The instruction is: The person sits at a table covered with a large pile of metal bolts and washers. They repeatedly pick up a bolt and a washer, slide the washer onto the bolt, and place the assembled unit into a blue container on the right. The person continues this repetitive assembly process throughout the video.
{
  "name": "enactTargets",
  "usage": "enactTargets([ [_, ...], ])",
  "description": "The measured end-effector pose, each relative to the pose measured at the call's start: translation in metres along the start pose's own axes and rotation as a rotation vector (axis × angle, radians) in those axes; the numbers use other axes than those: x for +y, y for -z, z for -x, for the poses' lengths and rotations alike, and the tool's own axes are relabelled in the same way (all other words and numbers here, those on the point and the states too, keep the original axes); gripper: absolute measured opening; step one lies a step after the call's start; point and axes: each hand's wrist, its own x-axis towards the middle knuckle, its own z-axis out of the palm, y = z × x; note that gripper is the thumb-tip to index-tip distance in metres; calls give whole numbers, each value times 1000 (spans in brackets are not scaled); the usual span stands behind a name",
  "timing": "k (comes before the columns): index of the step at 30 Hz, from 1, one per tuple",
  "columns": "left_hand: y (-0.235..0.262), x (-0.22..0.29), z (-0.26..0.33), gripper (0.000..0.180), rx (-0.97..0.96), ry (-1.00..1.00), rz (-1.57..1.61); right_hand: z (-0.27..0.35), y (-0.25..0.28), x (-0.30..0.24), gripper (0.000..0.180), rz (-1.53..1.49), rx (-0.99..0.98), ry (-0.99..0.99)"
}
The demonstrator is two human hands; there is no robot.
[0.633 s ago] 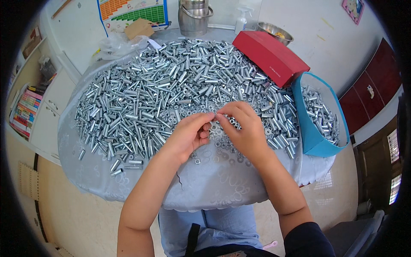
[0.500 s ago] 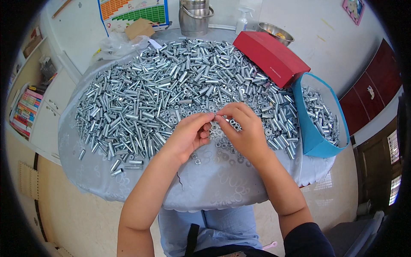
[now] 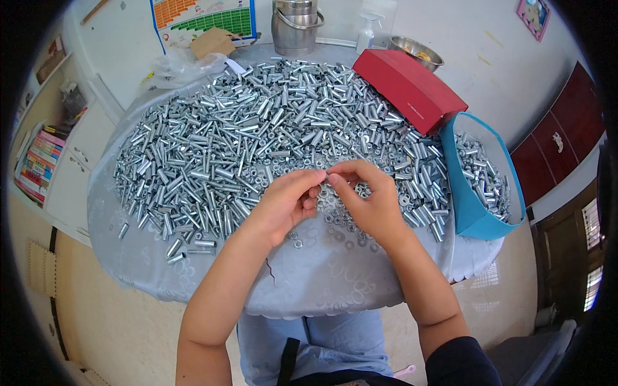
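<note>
My left hand [image 3: 283, 206] and my right hand [image 3: 370, 199] meet above the front middle of the table, thumbs and forefingers pinched tip to tip. Something small and dark shows at the fingertips; its kind is too small to make out. The other fingers of my left hand are curled in. Beneath and beyond the hands spreads a wide heap of shiny metal sleeves and bolts [image 3: 193, 138]. Loose hex nuts [image 3: 298, 244] and flat washers [image 3: 349, 245] lie around and below my hands, partly hidden by them.
A teal fabric bin [image 3: 476, 222] on the right holds assembled-looking metal fasteners. Behind it lies a red box [image 3: 412, 90]. Along the back stand a steel pail [image 3: 295, 35], a spray bottle [image 3: 365, 33] and a metal bowl [image 3: 432, 60]. A clear plastic bag [image 3: 177, 71] sits back left.
My right hand has shifted slightly, its thumb and forefinger turning at the fingertips of the left. A small dark piece now shows between them. The left hand stays nearly in place.
</note>
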Motion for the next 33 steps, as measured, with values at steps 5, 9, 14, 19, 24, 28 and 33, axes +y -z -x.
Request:
enactTargets([
  [5, 0, 0, 1, 16, -13, -17, 22, -1, 0, 0, 14, -60, -21, -29],
  [9, 1, -1, -1, 16, -38, -11, 26, -2, -1, 2, 14, -87, -33, -56],
  [14, -2, 0, 1, 13, -18, -7, 36, -1, -2, 3, 15, -122, -37, -74],
  [19, 1, 2, 0, 12, 9, -34, 140, -1, 0, 2, 18, -44, -51, -142],
  [24, 3, 1, -3, 16, 34, -54, 182, 6, -1, 16, 18, 311, -258, 29],
  [28, 3, 0, -4, 17, 54, -32, 182, 10, -5, 21, 16, 407, -338, 100],
  [33, 4, -1, -4, 18, 61, -24, 155, 10, -9, 23, 16, 426, -331, 116],
])
